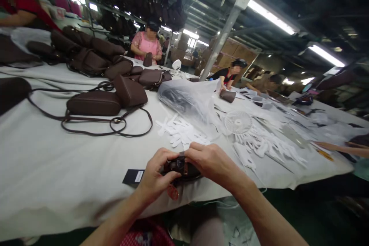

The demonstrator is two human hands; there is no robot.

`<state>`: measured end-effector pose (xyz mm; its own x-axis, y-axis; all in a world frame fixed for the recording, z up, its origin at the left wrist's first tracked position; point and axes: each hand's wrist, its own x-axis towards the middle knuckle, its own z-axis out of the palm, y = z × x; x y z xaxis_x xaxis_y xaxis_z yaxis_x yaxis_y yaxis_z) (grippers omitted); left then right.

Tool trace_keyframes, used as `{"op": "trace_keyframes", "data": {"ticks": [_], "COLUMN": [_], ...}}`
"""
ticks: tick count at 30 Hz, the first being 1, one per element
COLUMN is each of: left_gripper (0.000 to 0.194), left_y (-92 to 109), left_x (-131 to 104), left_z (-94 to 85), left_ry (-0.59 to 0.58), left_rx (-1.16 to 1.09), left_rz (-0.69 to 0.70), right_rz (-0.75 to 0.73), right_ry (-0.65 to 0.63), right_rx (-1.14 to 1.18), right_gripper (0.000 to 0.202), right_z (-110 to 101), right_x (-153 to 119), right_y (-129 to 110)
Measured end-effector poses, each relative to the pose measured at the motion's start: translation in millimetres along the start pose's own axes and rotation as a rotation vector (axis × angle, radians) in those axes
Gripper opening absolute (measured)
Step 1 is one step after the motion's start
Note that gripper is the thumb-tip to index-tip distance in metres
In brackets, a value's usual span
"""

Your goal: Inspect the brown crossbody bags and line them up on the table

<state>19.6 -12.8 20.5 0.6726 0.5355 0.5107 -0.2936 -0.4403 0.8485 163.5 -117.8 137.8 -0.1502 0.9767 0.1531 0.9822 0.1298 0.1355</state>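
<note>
Near the table's front edge, a small dark bag (188, 172) lies between my two hands. My left hand (157, 173) grips its left end, with the thumb and fingers closed round it. The fingers of my right hand (209, 159) are bent over the top right part, beside a metal zipper pull (185, 168). A black tag (133, 177) with a white label sticks out to the left of my left hand. Below the bag hangs a round orange-red charm (172, 191). My hands hide much of the bag.
Brown bags (93, 103) with long straps are heaped at the left. White strips (184, 130), a clear plastic bag (191, 100) and a white fan (238, 122) lie ahead on the pale table (43, 169). Several people work around it.
</note>
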Motion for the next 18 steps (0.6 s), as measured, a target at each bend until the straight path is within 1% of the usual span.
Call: {"op": "trace_keyframes", "data": {"ticks": [2,4,5,6,8,10,12,13,15,18], "left_gripper": [0.036,0.038,0.037,0.034,0.027,0.025,0.023,0.022,0.019,0.016], "left_y": [-1,-3,-5,-6,-8,-8,-6,-5,0,8], "left_x": [-3,-6,-7,-6,-5,-1,3,4,6,8], "left_z": [6.1,9.7,9.8,8.7,4.0,0.1,2.3,6.6,20.8,43.6], "left_ry": [0.037,0.078,0.074,0.049,-0.053,-0.148,-0.210,-0.234,-0.268,-0.298], "left_rx": [0.020,0.035,0.044,0.052,0.084,0.137,0.196,0.227,0.298,0.391], "left_rz": [0.032,0.108,0.157,0.210,0.306,0.370,0.412,0.424,0.432,0.429], "right_rz": [-0.026,-0.029,-0.030,-0.027,-0.031,-0.044,-0.055,-0.054,-0.017,0.122], "right_ry": [-0.023,-0.052,-0.070,-0.086,-0.093,-0.052,0.003,0.030,0.069,0.086], "right_rx": [-0.071,-0.138,-0.164,-0.185,-0.217,-0.243,-0.251,-0.245,-0.208,-0.091], "right_gripper": [0.018,0.016,0.015,0.015,0.017,0.023,0.028,0.030,0.032,0.032], "right_z": [-2,-4,-4,-5,-5,-3,0,2,5,6], "right_x": [1,0,-2,-3,-8,-13,-21,-26,-39,-61], "right_y": [-2,-5,-7,-9,-13,-17,-19,-19,-17,-12]}}
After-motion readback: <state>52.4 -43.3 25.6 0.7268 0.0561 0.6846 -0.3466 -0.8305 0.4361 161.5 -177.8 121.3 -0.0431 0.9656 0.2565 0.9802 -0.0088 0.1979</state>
